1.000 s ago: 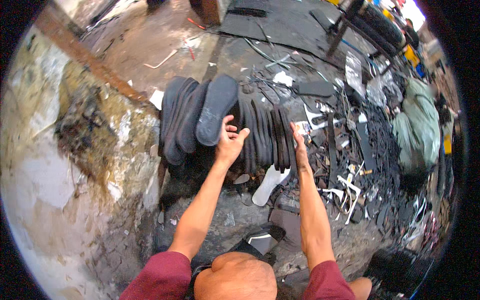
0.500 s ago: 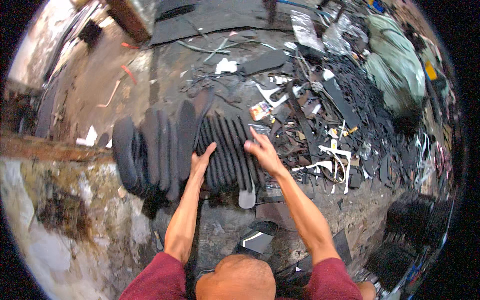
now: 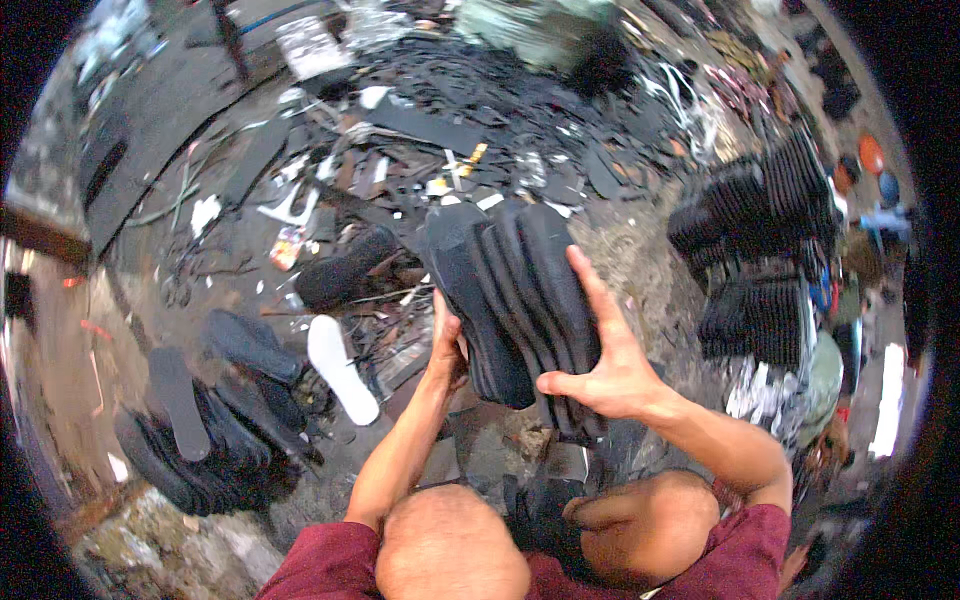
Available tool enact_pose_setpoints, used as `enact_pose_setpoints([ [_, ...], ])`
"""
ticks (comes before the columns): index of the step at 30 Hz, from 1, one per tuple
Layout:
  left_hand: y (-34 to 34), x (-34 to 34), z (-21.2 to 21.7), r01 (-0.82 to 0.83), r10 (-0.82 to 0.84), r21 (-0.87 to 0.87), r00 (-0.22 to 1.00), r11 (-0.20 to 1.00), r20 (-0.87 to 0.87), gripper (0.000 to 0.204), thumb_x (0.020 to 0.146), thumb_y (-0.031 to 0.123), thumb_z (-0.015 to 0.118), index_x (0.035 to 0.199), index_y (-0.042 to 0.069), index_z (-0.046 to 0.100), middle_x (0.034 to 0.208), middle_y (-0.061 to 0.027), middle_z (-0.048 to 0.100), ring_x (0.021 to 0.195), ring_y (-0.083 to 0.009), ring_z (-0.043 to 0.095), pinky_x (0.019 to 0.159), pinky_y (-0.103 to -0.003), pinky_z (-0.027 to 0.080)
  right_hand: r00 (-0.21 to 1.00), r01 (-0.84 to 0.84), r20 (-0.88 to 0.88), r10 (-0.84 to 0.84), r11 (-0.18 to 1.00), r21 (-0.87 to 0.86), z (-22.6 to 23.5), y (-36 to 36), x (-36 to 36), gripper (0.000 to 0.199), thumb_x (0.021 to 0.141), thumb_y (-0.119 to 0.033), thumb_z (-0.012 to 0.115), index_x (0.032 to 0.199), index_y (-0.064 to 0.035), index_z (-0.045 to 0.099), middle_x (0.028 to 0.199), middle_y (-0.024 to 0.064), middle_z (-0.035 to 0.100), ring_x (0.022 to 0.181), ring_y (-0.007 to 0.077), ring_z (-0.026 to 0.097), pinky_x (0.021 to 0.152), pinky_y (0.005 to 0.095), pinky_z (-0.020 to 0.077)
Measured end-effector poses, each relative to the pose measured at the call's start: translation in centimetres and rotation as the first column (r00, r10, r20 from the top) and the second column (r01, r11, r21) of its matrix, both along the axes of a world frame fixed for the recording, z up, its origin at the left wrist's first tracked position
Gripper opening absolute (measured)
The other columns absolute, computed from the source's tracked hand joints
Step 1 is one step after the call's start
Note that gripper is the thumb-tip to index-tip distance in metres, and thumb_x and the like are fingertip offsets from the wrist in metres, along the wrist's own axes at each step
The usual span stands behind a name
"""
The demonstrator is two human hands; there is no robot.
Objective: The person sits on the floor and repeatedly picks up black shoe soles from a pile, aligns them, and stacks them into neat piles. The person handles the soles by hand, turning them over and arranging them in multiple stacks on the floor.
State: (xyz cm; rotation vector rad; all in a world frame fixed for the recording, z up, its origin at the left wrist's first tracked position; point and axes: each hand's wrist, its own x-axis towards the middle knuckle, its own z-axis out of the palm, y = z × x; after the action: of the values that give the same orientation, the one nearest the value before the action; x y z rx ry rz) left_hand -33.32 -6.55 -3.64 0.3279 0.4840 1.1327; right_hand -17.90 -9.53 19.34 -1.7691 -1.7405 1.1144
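Observation:
A bundle of black shoe soles (image 3: 510, 300), standing side by side, is pressed between my two hands, raised over the floor. My left hand (image 3: 447, 340) grips its left side, with most of the fingers hidden by the soles. On the right side my right hand (image 3: 615, 365) is clamped, thumb toward me and fingers stretched along the outer sole. To the left lies a white sole-shaped piece (image 3: 340, 370). Beyond it to the lower left is a pile of more black soles (image 3: 205, 470), with a dark grey flat sole (image 3: 178, 405) on top.
Black offcuts (image 3: 500, 95) heap up at the far side, mixed with white scraps and strips. Two stacks of black soles, an upper one (image 3: 755, 200) and a lower one (image 3: 757, 318), stand at the right. A pale green sack (image 3: 530, 25) sits at the far edge. My knees are close below.
My hands have closed round part of the row of soles and lifted it off the floor. The view has turned right, so the other soles now appear at lower left.

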Motion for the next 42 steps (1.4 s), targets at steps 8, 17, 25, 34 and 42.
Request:
enact_pose_setpoints([
  [8, 0.5, 6.1, 7.2, 0.596, -0.595, 0.025, 0.798, 0.803, 0.093, 0.136, 0.058, 0.092, 0.067, 0.156, 0.006, 0.03, 0.15, -0.0234, 0.046, 0.122, -0.0455, 0.059, 0.094, -0.054, 0.058, 0.498, 0.741, 0.605, -0.621, 0.667, 0.074, -11.4, -17.6, 19.6, 0.127, 0.063, -0.008, 0.084, 0.16, -0.046, 0.013, 0.144, 0.0235, 0.041, 0.116, 0.0481, 0.061, 0.095, 0.0533, 0.0537],
  [17, 6.6, 13.7, 21.4, 0.674, -0.603, 0.048, 0.687, 0.737, -0.406, 0.136, 0.062, 0.096, 0.058, 0.156, 0.002, 0.028, 0.148, -0.0264, 0.047, 0.126, -0.0446, 0.055, 0.097, -0.057, 0.053, 0.298, 0.954, -0.107, -0.949, 0.3, -0.003, -23.1, -24.5, 25.3, 0.06, 0.097, -0.037, 0.065, 0.152, -0.0226, 0.047, 0.146, 0.0225, 0.054, 0.129, 0.0407, 0.057, 0.108, 0.0454, 0.0452],
  [25, 1.9, 22.1, 17.2, 0.858, -0.857, -0.047, 0.506, 0.512, -0.097, 0.125, 0.072, 0.094, 0.049, 0.155, 0.002, 0.031, 0.143, -0.0238, 0.053, 0.113, -0.0408, 0.065, 0.086, -0.05, 0.06, 0.34, 0.784, 0.11, -0.934, 0.346, 0.516, -16.2, -20.9, 21.7, 0.084, 0.085, -0.047, 0.077, 0.155, -0.0158, 0.042, 0.158, 0.0314, 0.033, 0.14, 0.0506, 0.04, 0.117, 0.0528, 0.0324],
  [34, -10.9, 23.7, 0.6, 0.448, -0.409, -0.013, 0.803, 0.894, -0.433, 0.139, 0.062, 0.035, 0.095, 0.163, 0.008, 0.004, 0.155, -0.0187, 0.038, 0.137, -0.0326, 0.046, 0.115, -0.042, 0.039, 0.554, 0.818, -0.443, -0.705, 0.56, 0.132, -11.5, -18.8, 19.5, 0.08, 0.075, -0.015, 0.083, 0.149, -0.0147, 0.051, 0.15, 0.0266, 0.047, 0.139, 0.0376, 0.049, 0.115, 0.0413, 0.0394],
  [42, -12.0, 21.2, -1.0, 0.42, -0.405, -0.06, 0.812, 0.905, -0.42, 0.138, 0.067, 0.03, 0.094, 0.162, 0.004, -0.003, 0.156, -0.0232, 0.035, 0.139, -0.0341, 0.044, 0.117, -0.042, 0.036, 0.471, 0.834, -0.553, -0.687, 0.551, 0.026, -12.0, -19.6, 17.1, 0.089, 0.072, -0.007, 0.085, 0.151, -0.0035, 0.044, 0.14, 0.019, 0.056, 0.129, 0.032, 0.056, 0.111, 0.0413, 0.0427],
])
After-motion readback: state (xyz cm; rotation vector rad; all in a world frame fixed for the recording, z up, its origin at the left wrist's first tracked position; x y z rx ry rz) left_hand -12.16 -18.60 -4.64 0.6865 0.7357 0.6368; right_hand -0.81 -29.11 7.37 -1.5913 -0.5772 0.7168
